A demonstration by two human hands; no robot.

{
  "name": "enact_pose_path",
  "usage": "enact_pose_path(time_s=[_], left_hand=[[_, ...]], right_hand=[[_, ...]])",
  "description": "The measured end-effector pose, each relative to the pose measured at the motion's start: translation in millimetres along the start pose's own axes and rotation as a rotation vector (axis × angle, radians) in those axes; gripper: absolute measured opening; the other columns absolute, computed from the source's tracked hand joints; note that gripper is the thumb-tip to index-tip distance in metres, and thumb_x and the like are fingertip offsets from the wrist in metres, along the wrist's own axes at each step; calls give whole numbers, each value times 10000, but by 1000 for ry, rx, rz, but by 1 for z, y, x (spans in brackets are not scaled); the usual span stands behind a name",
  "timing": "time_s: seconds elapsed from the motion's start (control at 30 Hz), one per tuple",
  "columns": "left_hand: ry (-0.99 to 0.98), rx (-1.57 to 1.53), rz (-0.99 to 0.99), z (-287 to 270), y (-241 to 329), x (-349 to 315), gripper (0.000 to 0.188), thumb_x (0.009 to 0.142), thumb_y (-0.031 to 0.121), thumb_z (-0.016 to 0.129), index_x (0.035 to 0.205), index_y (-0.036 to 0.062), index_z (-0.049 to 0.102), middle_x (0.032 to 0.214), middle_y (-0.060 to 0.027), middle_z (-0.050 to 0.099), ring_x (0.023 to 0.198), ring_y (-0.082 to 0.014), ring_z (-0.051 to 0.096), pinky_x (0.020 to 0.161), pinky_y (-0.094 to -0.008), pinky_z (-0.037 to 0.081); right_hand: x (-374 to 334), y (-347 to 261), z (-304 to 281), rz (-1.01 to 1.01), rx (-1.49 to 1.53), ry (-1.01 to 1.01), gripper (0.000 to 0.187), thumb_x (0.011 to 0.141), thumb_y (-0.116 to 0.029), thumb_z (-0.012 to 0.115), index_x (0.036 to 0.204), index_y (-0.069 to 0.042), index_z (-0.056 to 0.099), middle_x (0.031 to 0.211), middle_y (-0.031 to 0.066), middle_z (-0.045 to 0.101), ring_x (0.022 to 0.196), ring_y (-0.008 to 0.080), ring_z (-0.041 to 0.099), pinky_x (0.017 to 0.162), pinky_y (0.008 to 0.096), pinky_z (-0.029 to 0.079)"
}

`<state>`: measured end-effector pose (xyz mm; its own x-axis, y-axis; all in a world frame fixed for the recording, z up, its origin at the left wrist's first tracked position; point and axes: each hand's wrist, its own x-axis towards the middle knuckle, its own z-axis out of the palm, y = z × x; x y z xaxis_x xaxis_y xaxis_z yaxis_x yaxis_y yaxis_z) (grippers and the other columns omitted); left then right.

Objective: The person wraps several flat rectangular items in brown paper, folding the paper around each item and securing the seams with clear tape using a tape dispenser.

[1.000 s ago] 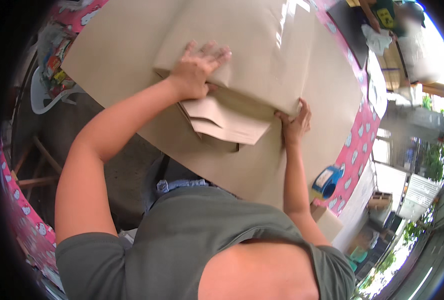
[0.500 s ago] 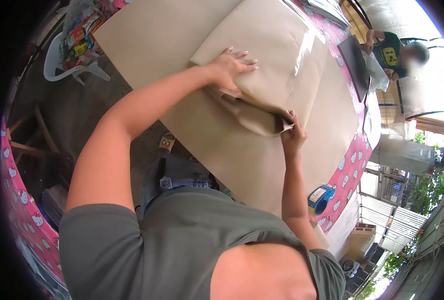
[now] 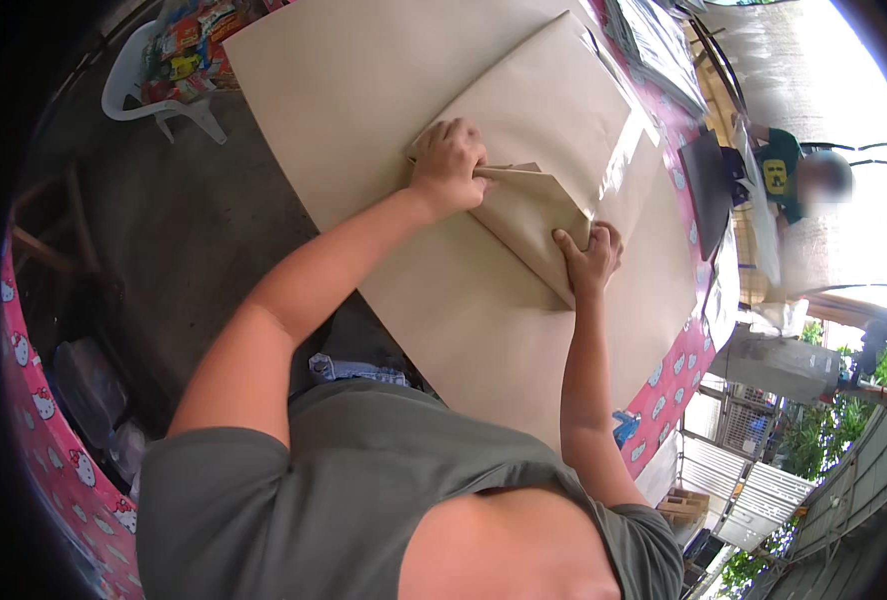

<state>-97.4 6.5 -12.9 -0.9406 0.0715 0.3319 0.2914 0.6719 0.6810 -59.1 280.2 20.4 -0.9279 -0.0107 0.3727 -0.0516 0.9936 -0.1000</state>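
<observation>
A flat parcel of brown wrapping paper (image 3: 554, 90) lies on larger brown paper sheets (image 3: 334, 110), with shiny clear tape (image 3: 626, 150) along its right part. At its near end a pointed flap (image 3: 529, 215) is folded up over the parcel. My left hand (image 3: 451, 165) is closed at the flap's left side, its fingers curled on the paper edge. My right hand (image 3: 592, 258) grips the flap's right corner, thumb on top and fingers bent. What lies inside the parcel is hidden by the paper.
A pink patterned cloth (image 3: 654, 400) covers the table, with a blue tape dispenser (image 3: 625, 428) partly behind my right forearm. A white plastic chair (image 3: 129, 85) holds colourful packets at the far left. Across the table, another person (image 3: 784, 175) handles clear plastic beside a dark board (image 3: 706, 190).
The loose, gaping paper end has been folded up onto the parcel as a flap. My left hand has gone from spread flat to curled, and my right thumb now lies on the flap.
</observation>
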Motion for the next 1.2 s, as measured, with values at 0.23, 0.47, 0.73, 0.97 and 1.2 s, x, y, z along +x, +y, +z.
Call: enact_pose_path(time_s=[0.23,0.47,0.73,0.97,1.2], left_hand=[[-116,233,-454,-19,18,7,1042,505,488,810,1321,143,261,1222,-147,417,1115,-313,441,883,-442,371],[-41,215,-387,-16,6,5,1011,549,477,793,1324,151,231,1161,-165,440,1070,-294,449,872,-415,346],[-198,302,-444,-13,10,32,1051,536,446,803,1353,139,217,1269,-203,399,1186,-310,403,931,-473,348],[-400,-105,-438,-65,-104,145,1151,408,206,879,1372,33,275,1301,-182,440,1204,-246,437,971,-360,393],[-163,101,-621,-63,-80,121,1107,406,319,876,1363,207,333,1365,-123,329,1262,-316,289,990,-435,336]], right_hand=[[25,-33,17,28,-23,-162,825,583,-555,748,1165,-73,416,1365,109,248,1271,317,224,1017,475,200],[116,-78,45,-21,139,-84,580,741,-423,676,1146,-55,486,1260,134,410,1158,299,416,928,432,373],[-35,87,47,612,1714,436,443,931,-270,475,1237,32,367,1241,153,426,1145,257,442,980,381,381],[-122,33,-48,322,88,152,455,747,-355,716,1058,-43,603,1174,173,498,1109,312,455,960,411,363],[-290,140,-130,973,-452,-94,955,617,-374,785,1350,-92,242,1303,206,364,1195,379,389,999,496,309]])
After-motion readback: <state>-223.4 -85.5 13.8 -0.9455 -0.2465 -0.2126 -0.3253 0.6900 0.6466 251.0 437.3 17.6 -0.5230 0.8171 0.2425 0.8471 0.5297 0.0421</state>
